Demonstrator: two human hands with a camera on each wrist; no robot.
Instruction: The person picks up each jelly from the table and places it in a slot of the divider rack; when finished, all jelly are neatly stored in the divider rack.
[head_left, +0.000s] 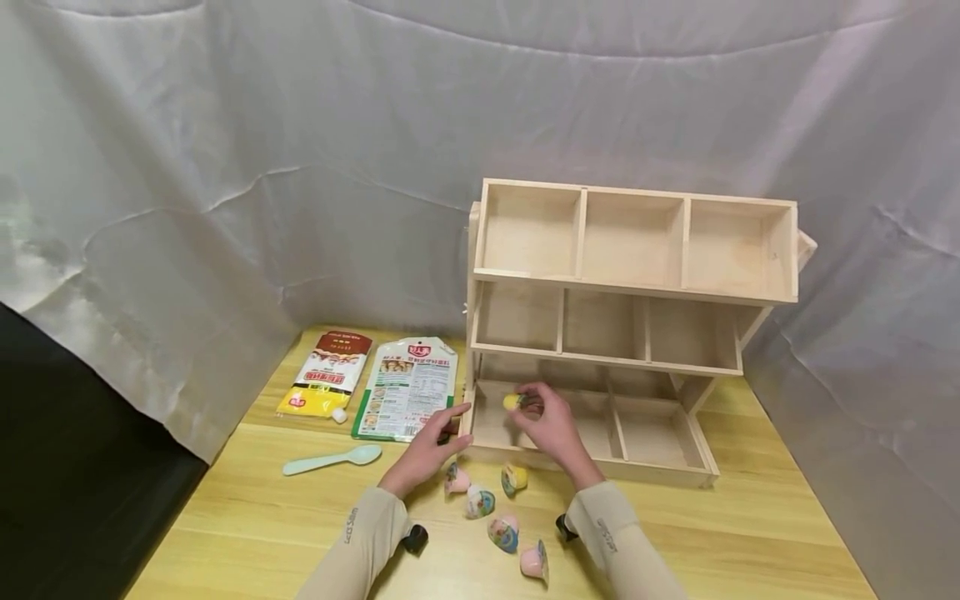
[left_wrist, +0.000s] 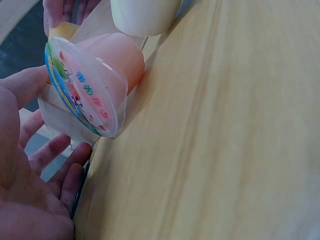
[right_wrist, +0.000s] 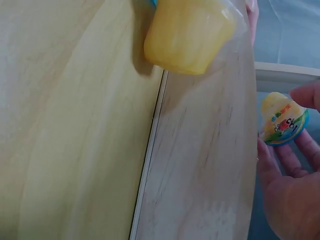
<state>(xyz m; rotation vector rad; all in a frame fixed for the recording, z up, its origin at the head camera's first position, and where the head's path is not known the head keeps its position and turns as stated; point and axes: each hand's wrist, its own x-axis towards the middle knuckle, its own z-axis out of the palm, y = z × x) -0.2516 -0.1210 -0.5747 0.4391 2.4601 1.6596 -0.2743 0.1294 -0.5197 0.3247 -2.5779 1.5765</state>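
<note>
My right hand (head_left: 553, 425) pinches a small yellow jelly cup (head_left: 512, 402) over the left compartment of the bottom tray (head_left: 585, 464). In the right wrist view, thumb and fingers hold that cup by its rim and base. My left hand (head_left: 424, 454) rests its fingers, loosely extended, at the tray's left front corner and grips nothing. Several jelly cups lie on the table before the tray: a yellow one (head_left: 514, 479), a white one (head_left: 480, 502) and pink ones, the nearest pink cup (left_wrist: 112, 65) close to the left hand.
The tray belongs to a wooden three-tier box, with a middle tier (head_left: 600, 353) and top tier (head_left: 637, 286) stepped above it. Left of it lie a green-edged packet (head_left: 408, 387), a red and yellow packet (head_left: 327, 373), a small white cap (head_left: 339, 415) and a pale green spoon (head_left: 330, 460). Grey curtains surround the table.
</note>
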